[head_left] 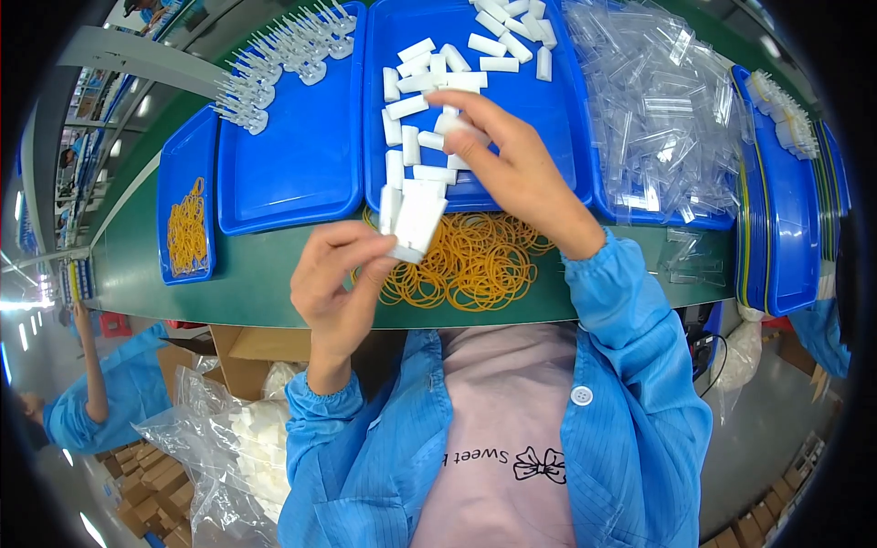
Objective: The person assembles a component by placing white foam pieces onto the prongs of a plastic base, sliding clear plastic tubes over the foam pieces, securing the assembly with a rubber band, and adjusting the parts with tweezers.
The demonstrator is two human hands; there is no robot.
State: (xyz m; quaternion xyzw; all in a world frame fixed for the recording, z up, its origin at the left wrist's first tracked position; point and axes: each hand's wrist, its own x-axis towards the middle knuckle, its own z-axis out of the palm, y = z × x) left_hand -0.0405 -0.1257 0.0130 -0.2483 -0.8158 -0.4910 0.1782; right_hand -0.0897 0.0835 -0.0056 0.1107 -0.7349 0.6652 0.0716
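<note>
My left hand is closed, its thumb and fingertips pinching several white rectangular blocks by their lower end. They are held side by side above the near edge of a blue tray. Over that tray, my right hand has a small white block between thumb and index finger, slightly blurred. More loose white blocks lie scattered in the tray around and beyond my right hand. A heap of yellow rubber bands lies on the green table beneath my hands.
On the left, a blue tray holds clear stemmed plastic pieces; a smaller tray has more rubber bands. Clear plastic pieces fill the right tray. Stacked blue trays stand far right. Another person is at left.
</note>
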